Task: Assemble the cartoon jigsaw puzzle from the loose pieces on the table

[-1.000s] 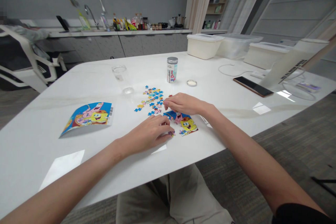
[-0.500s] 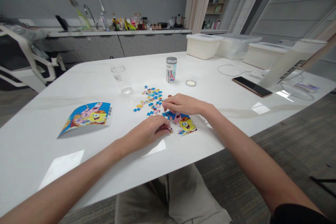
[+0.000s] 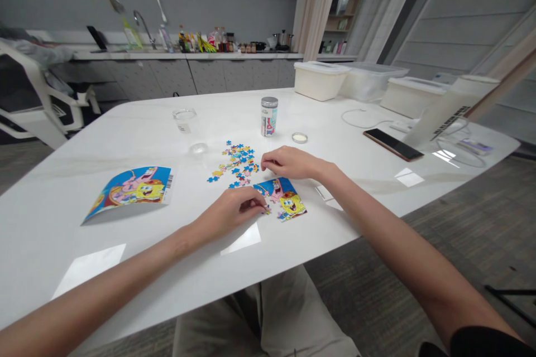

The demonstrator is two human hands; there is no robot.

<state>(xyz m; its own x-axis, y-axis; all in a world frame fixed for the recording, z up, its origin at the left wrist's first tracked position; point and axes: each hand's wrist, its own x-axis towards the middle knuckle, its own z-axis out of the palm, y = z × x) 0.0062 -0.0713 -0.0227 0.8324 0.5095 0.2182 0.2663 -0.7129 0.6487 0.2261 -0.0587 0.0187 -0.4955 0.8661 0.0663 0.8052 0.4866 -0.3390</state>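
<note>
A partly joined jigsaw puzzle (image 3: pixel 293 204) with yellow and pink cartoon figures on blue lies on the white table (image 3: pixel 167 268). At its left edge, my left hand (image 3: pixel 234 207) has thumb and fingertips pinched on a small puzzle piece (image 3: pixel 267 210). My right hand (image 3: pixel 290 162) is just above the puzzle's far edge, beside a pile of loose puzzle pieces (image 3: pixel 239 157). Its fingers are curled together, and whatever they may hold is hidden. A curved sheet with the same picture (image 3: pixel 134 189) rests to the left.
Behind the pile stand a printed can with a metal lid (image 3: pixel 269 117) and a clear jar (image 3: pixel 184 121). A round lid (image 3: pixel 300 138) lies near the can. At right are a phone (image 3: pixel 392 144), a white cable (image 3: pixel 355 124) and plastic bins (image 3: pixel 320 81).
My right hand has lifted slightly away from the puzzle's upper edge, uncovering more of it and the pile. My left hand stays pinched at the puzzle's left side. The view has shifted slightly.
</note>
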